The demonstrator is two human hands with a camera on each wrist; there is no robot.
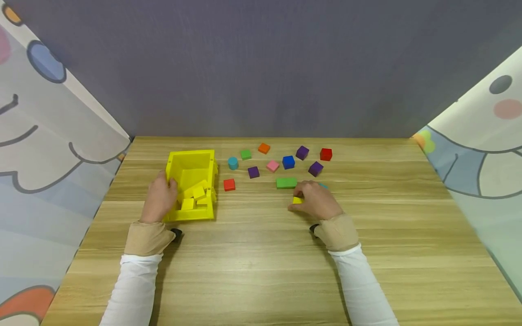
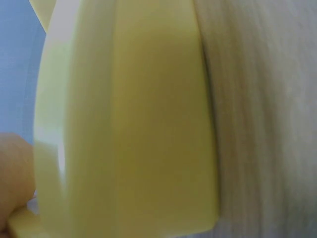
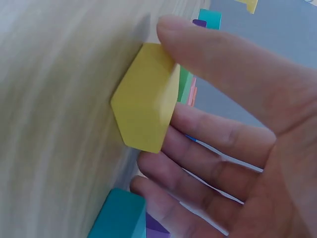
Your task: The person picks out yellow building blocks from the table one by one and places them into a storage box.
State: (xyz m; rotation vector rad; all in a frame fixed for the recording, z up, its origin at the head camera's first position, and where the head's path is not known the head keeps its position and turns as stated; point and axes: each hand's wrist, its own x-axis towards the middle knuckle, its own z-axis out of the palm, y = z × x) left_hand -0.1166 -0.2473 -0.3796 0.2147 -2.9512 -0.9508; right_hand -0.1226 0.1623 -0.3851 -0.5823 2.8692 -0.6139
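Note:
On the left of the table, a yellow box (image 1: 190, 216) holds several yellow blocks (image 1: 188, 204). My left hand (image 1: 158, 198) grips its left wall, thumb over the rim; the outer fingers are hidden. The left wrist view is mostly filled by the yellow box wall (image 2: 153, 119). Right of the middle, my right hand (image 1: 317, 199) pinches a yellow block (image 3: 146, 99) between thumb and fingers, low over the table. A green rectangular block (image 1: 287, 183) lies just beyond that hand. Partly hidden behind the hand is a teal block (image 3: 116, 213).
Scattered behind the hands are a red block (image 1: 229, 184), a blue cylinder (image 1: 233, 163), a blue cube (image 1: 288, 162), a pink block (image 1: 273, 166), an orange block (image 1: 264, 148), a second red block (image 1: 326, 154) and purple blocks (image 1: 316, 169). A grey panel (image 1: 269, 68) borders the table's back.

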